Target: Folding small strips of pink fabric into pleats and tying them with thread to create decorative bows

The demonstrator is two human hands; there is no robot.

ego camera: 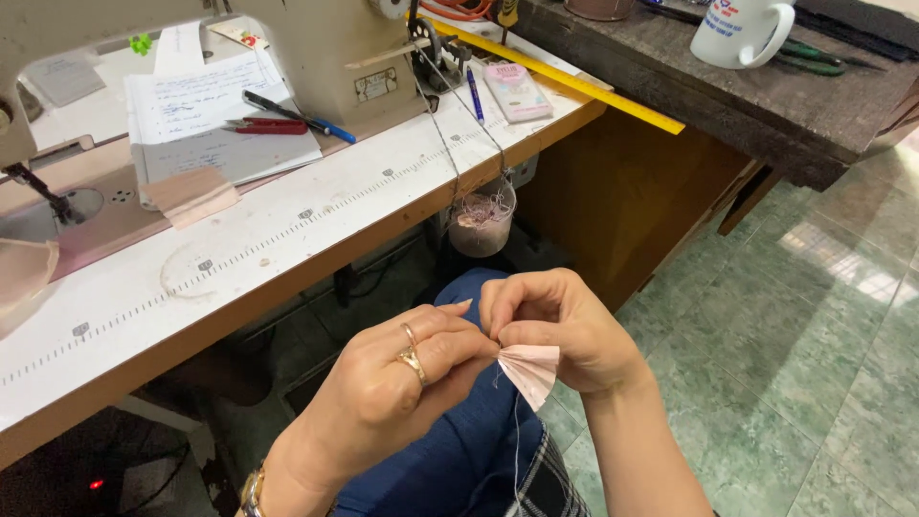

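Observation:
My left hand [392,383], with two gold rings, and my right hand [565,330] meet over my lap in front of the sewing table. Together they pinch a small folded piece of pale pink fabric [529,371]. My right hand holds the pleated fabric from behind, and my left fingertips grip its pointed end. A thin white thread [517,436] hangs down from the fabric over my blue-clad knee [450,460].
A white sewing table [287,239] with a printed ruler strip carries a sewing machine [335,48], papers, red scissors [268,125] and pens. A clear cup of thread scraps [481,222] hangs off its edge. A yellow ruler [574,86], a mug [737,31], green tiled floor [795,335].

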